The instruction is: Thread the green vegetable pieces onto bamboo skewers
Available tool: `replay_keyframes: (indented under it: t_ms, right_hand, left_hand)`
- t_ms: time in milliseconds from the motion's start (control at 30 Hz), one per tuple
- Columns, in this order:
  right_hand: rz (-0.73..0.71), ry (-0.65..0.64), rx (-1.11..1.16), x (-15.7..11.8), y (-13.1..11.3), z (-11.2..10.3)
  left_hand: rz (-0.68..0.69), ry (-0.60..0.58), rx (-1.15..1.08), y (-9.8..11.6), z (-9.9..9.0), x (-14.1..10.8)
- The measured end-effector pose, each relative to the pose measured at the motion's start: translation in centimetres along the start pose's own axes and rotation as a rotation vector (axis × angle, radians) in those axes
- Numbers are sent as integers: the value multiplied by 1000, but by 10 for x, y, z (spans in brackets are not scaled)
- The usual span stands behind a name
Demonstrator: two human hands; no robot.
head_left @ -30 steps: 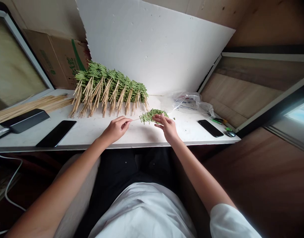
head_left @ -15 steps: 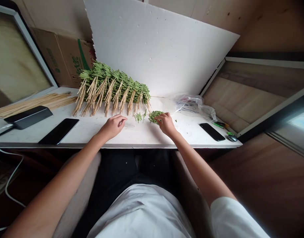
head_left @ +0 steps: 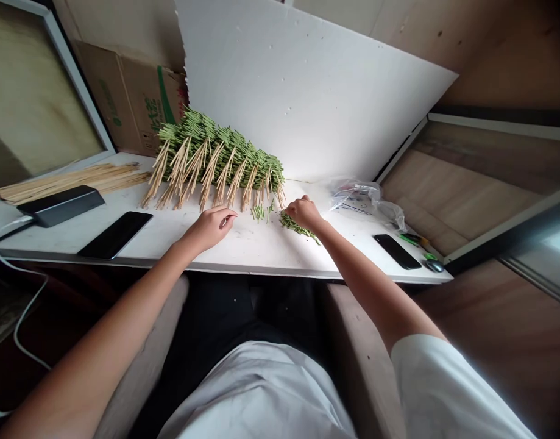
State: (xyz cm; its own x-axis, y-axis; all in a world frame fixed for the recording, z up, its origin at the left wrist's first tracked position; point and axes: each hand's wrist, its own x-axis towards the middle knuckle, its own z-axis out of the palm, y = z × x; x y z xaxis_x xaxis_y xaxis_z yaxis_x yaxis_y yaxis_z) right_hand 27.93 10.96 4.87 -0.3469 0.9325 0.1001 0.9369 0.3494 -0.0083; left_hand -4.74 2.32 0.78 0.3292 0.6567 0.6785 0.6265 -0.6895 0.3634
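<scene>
A long stack of skewered green stem pieces [head_left: 225,146] lies along the back of the white table [head_left: 243,250], its pale sticks pointing toward me. My left hand [head_left: 212,227] is just in front of the stack, thumb and fingertips pinched together; anything between them is too small to make out. Over a small pile of loose green pieces [head_left: 300,228] is my right hand [head_left: 303,212], fingers curled together and pointing left, with what they hold hidden. Between my hands lie a few short green pieces [head_left: 258,212] in a row.
Bare sticks [head_left: 74,180], a dark box-shaped device [head_left: 63,204] with a white cable and a black phone [head_left: 116,235] lie at left. A clear plastic bag [head_left: 366,198], another phone [head_left: 397,251] and small tools are at right. A white board [head_left: 307,91] stands behind.
My right hand has shifted toward the back of the loose pile, uncovering more of its near side. My left hand keeps its pinch. The camera view has moved slightly.
</scene>
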Motion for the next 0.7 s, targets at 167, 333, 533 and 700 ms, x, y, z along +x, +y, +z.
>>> replay_keyframes:
  t_ms: [167, 333, 533, 700]
  right_hand:
    - [107, -89, -40, 23, -13, 2]
    - [194, -106, -82, 36, -20, 11]
    - [227, -98, -39, 36, -19, 18]
    - [233, -64, 14, 34, -13, 14]
  left_hand:
    - [1, -6, 6, -1, 1, 0]
    - [20, 3, 16, -2, -1, 0]
    - [18, -7, 12, -2, -3, 1]
    - [5, -3, -7, -1, -3, 1]
